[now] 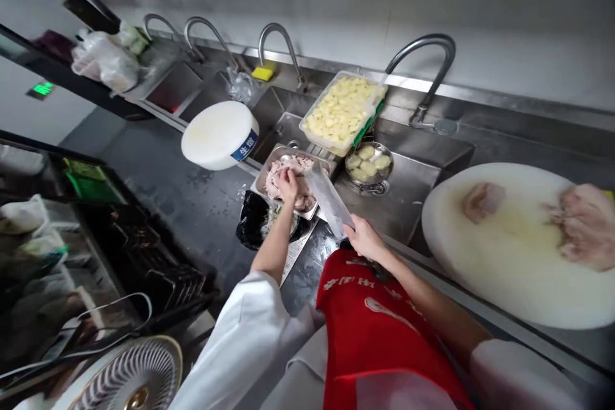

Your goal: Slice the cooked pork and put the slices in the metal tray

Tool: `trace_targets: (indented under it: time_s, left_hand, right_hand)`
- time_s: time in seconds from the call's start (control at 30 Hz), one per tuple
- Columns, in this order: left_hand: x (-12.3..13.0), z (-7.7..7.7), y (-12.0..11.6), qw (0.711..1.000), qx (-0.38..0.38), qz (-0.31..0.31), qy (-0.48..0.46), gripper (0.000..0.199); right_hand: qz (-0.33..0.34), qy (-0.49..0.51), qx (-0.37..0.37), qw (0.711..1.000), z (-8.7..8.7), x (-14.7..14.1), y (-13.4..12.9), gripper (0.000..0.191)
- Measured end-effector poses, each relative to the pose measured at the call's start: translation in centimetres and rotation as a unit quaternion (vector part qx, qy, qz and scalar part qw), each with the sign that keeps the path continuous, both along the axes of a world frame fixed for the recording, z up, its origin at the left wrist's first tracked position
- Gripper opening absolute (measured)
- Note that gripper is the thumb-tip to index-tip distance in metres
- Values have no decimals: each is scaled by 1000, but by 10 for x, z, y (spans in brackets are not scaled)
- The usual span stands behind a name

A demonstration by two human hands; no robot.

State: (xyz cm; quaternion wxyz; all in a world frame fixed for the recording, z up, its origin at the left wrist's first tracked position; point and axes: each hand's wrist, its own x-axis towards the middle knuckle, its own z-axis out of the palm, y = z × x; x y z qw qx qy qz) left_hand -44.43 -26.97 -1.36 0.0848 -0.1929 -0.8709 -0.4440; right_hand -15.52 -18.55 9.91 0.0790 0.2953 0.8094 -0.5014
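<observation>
Handling step: left hand [288, 186] touched meat [302, 168] in tray [260, 183], pinch unclear | right hand [366, 240] gripped cleaver [330, 197] | next likely needed blade clear of fingers

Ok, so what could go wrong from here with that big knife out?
The cleaver in the right hand extends over the metal tray, close to the left hand on the meat; a slip might cut that hand. The tub of pale slices sits up over the sink and could perhaps tip if knocked.
</observation>
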Motion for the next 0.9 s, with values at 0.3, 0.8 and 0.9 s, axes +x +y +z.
trace_targets:
  time_s: [0.3,0.8,0.9]
  left_hand:
    - [-44,-5,21,997,25,5,77,24]
    - [379,31,315,832,-230,-502,-55,57]
    - [401,23,313,835,-211,-508,-1,53]
  right_hand:
    - [-264,-177,191,929,5,210,23,28]
    - [-360,-285,173,871,-20,374,28,21]
    - [-333,-271,145,892,-26,395,44,22]
